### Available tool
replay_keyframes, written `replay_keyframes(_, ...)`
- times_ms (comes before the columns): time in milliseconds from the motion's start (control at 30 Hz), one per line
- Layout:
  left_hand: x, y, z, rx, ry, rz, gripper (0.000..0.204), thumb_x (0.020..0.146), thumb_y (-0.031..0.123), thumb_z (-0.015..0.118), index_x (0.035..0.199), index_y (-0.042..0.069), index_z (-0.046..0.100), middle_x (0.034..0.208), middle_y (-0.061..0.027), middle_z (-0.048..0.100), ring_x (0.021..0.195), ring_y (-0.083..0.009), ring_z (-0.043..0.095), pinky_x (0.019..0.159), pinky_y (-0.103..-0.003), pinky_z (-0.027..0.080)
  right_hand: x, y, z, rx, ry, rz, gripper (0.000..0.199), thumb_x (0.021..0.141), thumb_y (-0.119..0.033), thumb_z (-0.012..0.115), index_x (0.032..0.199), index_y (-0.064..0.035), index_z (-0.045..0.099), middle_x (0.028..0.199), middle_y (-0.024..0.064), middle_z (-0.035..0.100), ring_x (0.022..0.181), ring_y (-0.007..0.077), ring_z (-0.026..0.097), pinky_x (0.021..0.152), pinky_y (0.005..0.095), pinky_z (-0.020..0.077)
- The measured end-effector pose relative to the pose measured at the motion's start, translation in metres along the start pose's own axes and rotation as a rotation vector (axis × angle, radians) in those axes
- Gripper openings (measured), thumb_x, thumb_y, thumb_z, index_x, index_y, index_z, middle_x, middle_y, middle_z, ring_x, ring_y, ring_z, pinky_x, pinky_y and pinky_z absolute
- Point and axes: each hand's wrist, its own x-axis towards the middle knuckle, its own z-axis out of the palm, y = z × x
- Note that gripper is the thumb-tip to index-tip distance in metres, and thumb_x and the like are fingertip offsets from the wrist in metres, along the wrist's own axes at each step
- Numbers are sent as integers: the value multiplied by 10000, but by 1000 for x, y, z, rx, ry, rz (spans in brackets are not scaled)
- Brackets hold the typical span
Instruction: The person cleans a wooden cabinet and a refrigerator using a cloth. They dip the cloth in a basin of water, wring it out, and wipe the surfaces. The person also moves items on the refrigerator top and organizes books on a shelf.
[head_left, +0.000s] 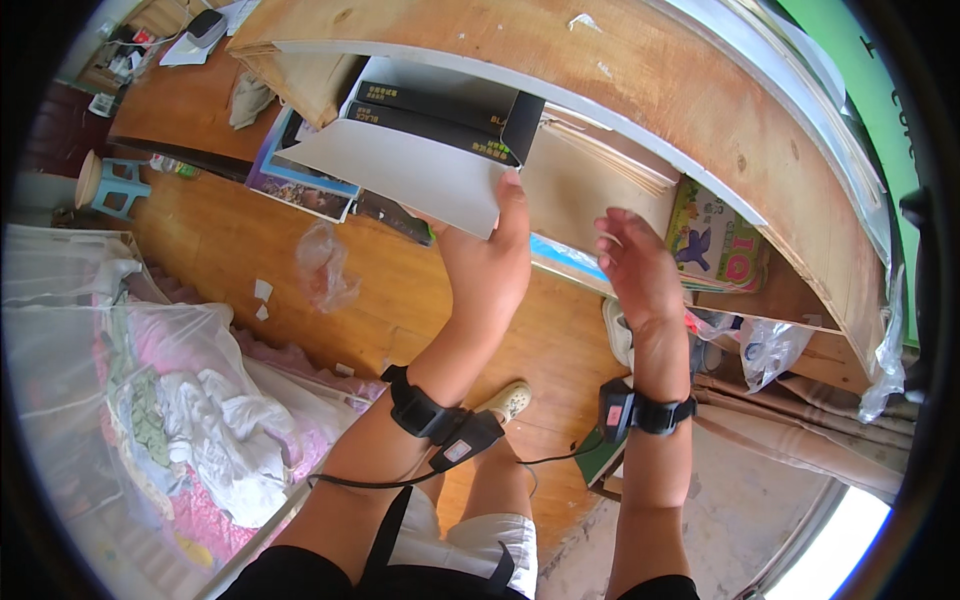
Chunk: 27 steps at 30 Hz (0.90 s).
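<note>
A carton (405,160) with a pale open flap sits in a wooden shelf compartment. Inside it lie black boxes (430,108) with gold lettering. My left hand (490,250) grips the near edge of the flap, thumb on top and the other fingers hidden underneath. To its right, my right hand (645,270) hovers empty in front of the shelf, fingers loosely bent and apart. Behind that hand are a flat tan surface (575,180) and a stack of papers (610,155). A colourful children's book (712,240) stands to the right of it.
The wooden shelf top (480,35) curves across above my hands. At far left is a brown desk (195,105) with a blue stool (122,188) below. A netted bed (200,420) lies at lower left. Plastic bags (775,350) hang at right; another bag (325,268) is on the floor.
</note>
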Motion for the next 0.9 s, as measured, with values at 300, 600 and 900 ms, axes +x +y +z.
replay_keyframes(300, 0, 5, -3, -89, -55, -143, 259, 986, 175, 639, 1073, -66, 603, 966, -112, 633, 927, -218, 572, 881, -358, 452, -34, 50, -34, 85, 146, 58, 200, 998, -184, 567, 1130, -42, 616, 995, 76, 678, 849, 164, 631, 720, 283, 491)
replay_keyframes(600, -3, 4, -3, -85, -49, -132, 218, 1000, 209, 641, 1021, -8, 648, 937, -28, 645, 862, -129, 579, 796, -288, 473, -57, 87, -83, 359, 242, 48, 185, 995, -163, 569, 1106, -24, 617, 956, 74, 660, 839, 195, 609, 710, 297, 485)
replay_keyframes(900, -8, -4, -2, -244, -19, -233, 348, 991, 244, 666, 1182, -39, 601, 1101, -87, 642, 987, -178, 625, 894, -311, 505, -84, 74, -39, -72, 266, -210, 226, 1031, -187, 519, 1185, -83, 647, 1102, 63, 678, 947, 198, 642, 774, 274, 492)
